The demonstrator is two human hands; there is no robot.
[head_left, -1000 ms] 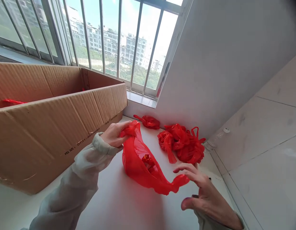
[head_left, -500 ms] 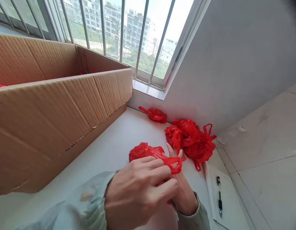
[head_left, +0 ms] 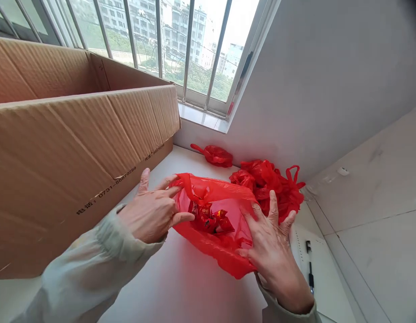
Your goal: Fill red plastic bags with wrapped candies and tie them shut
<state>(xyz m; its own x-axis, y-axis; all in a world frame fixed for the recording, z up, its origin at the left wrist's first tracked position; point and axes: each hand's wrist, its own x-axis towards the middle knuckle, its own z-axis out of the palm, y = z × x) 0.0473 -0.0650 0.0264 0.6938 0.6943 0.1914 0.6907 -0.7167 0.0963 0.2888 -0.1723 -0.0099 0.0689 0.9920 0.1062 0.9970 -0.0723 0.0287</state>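
A red plastic bag (head_left: 221, 251) lies on the white counter (head_left: 181, 287), spread wide at its mouth. Inside it I see small red wrapped packets (head_left: 208, 217). My left hand (head_left: 150, 211) grips the bag's left rim with the fingers hooked over it. My right hand (head_left: 273, 244) holds the right rim, fingers spread against the plastic. Behind the bag sits a pile of crumpled red bags (head_left: 271, 186), and one more knotted red bag (head_left: 214, 154) lies near the wall.
A large open cardboard box (head_left: 70, 148) fills the left side, close to my left arm. A sheet of paper (head_left: 320, 287) with a black pen (head_left: 309, 264) lies at the right. A barred window (head_left: 167, 40) and grey wall stand behind.
Half a second ago both hands were bunched together over the gathered bag. Now they have moved apart and pulled the bag's mouth wide, showing the packets inside.
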